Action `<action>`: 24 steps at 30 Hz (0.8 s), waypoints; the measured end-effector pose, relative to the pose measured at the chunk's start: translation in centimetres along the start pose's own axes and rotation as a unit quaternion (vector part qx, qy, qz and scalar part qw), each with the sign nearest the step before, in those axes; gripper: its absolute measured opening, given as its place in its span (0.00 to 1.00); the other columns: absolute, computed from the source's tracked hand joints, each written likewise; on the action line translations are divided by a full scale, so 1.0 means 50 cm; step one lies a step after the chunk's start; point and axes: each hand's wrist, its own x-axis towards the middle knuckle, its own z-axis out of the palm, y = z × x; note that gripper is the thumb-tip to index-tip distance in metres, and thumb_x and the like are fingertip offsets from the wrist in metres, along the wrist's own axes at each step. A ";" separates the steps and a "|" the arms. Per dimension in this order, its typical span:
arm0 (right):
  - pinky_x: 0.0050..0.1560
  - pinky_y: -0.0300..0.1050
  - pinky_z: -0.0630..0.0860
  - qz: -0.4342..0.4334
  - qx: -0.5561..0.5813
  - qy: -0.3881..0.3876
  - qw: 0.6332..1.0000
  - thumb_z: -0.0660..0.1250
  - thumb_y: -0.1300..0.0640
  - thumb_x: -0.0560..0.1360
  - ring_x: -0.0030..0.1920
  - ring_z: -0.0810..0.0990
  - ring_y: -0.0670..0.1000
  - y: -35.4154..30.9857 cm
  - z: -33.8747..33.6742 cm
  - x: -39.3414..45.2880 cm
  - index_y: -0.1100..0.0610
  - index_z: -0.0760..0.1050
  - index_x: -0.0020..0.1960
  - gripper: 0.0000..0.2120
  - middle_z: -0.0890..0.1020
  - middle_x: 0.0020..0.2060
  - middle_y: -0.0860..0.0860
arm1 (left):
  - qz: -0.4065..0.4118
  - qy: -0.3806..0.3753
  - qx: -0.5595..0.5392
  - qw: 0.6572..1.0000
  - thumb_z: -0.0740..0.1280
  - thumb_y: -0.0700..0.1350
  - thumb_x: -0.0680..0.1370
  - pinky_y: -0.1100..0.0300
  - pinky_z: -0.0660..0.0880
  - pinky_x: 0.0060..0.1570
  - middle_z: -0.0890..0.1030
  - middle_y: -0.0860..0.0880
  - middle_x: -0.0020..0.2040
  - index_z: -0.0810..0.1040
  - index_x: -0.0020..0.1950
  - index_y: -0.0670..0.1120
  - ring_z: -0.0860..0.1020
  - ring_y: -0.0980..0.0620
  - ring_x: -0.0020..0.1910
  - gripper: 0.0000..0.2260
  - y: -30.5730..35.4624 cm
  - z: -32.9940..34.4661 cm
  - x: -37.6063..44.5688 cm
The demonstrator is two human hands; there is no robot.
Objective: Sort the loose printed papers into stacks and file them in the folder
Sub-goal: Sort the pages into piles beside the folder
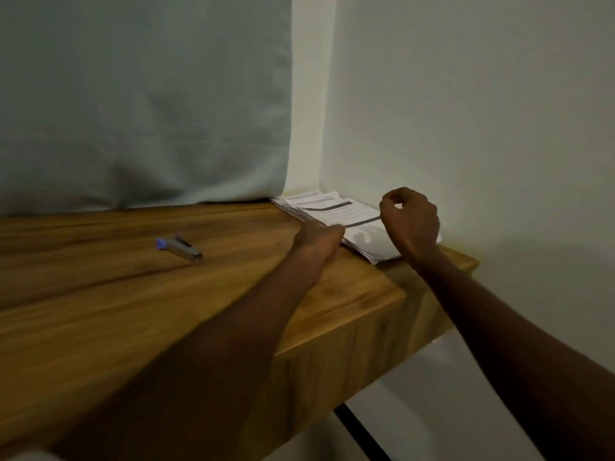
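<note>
- Overhead, the view falls on a wooden surface with strong grain, its right end cut off just past the papers and a dark leg showing under the near right edge
- Behind the surface hangs a pale grey-green cloth; to its right a plain light wall meets it in a corner, and the whole room is dim
- One pile of printed papers lies at the far right corner of the surface, fanned so that several sheet edges show; how many sheets cannot be told
- One stapler, silver with a blue end, lies well apart from the pile, to its left on the bare wood
- Two bare forearms reach in from the near side, both hands over the pile
- Left hand sits at the near left edge of the pile, its grip closed with fingers curled on the edge of the top sheet, though blur hides the exact pinch
- Right hand is raised just above the right side of the pile, fingers curled, thumb and forefinger pinching the far right edge of that same sheet
- Between the two grips the top sheet is lifted slightly off the pile, its dark printed band running from one hand to the other, and a shadow lies on the sheets beneath
</note>
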 end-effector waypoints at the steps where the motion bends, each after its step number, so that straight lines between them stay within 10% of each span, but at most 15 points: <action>1: 0.64 0.53 0.75 0.011 -0.027 -0.006 1.000 0.64 0.49 0.74 0.57 0.82 0.54 0.030 -0.006 0.020 0.48 0.83 0.54 0.13 0.85 0.55 0.47 | 0.017 0.050 0.072 0.996 0.68 0.56 0.77 0.57 0.77 0.47 0.84 0.43 0.58 0.82 0.60 0.44 0.83 0.41 0.55 0.19 -0.010 0.025 0.008; 11: 0.65 0.61 0.65 0.001 -0.249 -0.087 0.965 0.57 0.43 0.82 0.62 0.77 0.61 0.185 0.026 0.109 0.56 0.76 0.64 0.20 0.80 0.58 0.56 | 0.036 0.166 0.240 0.956 0.68 0.71 0.72 0.49 0.75 0.61 0.81 0.44 0.64 0.79 0.63 0.47 0.78 0.40 0.63 0.32 -0.020 0.093 0.034; 24: 0.65 0.59 0.65 0.064 -0.285 -0.058 0.955 0.65 0.54 0.76 0.60 0.76 0.62 0.188 0.017 0.106 0.59 0.73 0.58 0.14 0.79 0.56 0.58 | -0.003 0.118 0.227 0.967 0.75 0.57 0.71 0.47 0.63 0.68 0.82 0.49 0.61 0.76 0.54 0.50 0.77 0.45 0.61 0.18 0.000 0.085 0.043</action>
